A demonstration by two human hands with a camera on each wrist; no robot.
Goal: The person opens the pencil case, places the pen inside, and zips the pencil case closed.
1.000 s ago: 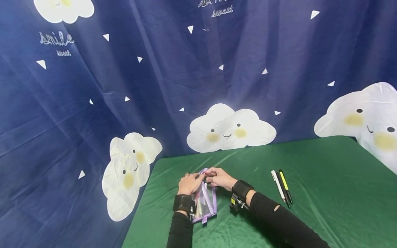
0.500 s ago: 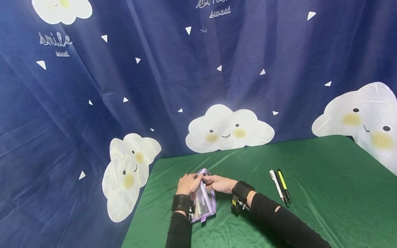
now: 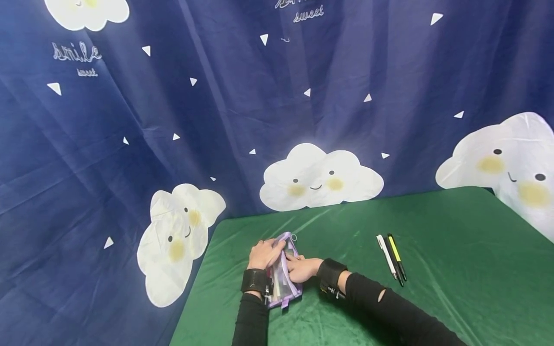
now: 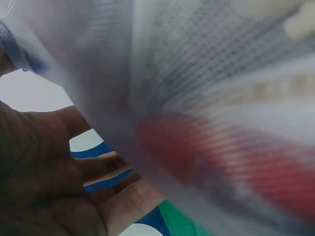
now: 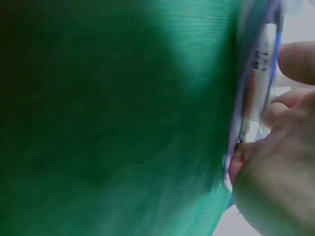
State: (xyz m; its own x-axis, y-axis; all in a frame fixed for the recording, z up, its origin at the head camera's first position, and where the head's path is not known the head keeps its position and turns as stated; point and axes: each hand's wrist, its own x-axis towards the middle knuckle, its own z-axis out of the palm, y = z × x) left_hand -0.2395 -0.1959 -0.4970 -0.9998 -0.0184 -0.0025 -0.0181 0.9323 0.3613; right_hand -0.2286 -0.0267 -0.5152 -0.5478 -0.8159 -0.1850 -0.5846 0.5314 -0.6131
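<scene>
Head: loosely curved hands (image 3: 261,254) (image 3: 304,269) on pouch (image 3: 283,287)

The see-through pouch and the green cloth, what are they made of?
The pouch looks like thin plastic mesh: the left wrist view shows a fine grid. The green cloth looks like smooth, slightly shiny fabric, perhaps polyester or velvet: it has soft creases and pale streaks of light.

Curtained nook, rm type unclear: navy curtain (image 3: 233,110) w/ cloud prints (image 3: 318,178) behind green-covered tbl (image 3: 459,235).
</scene>
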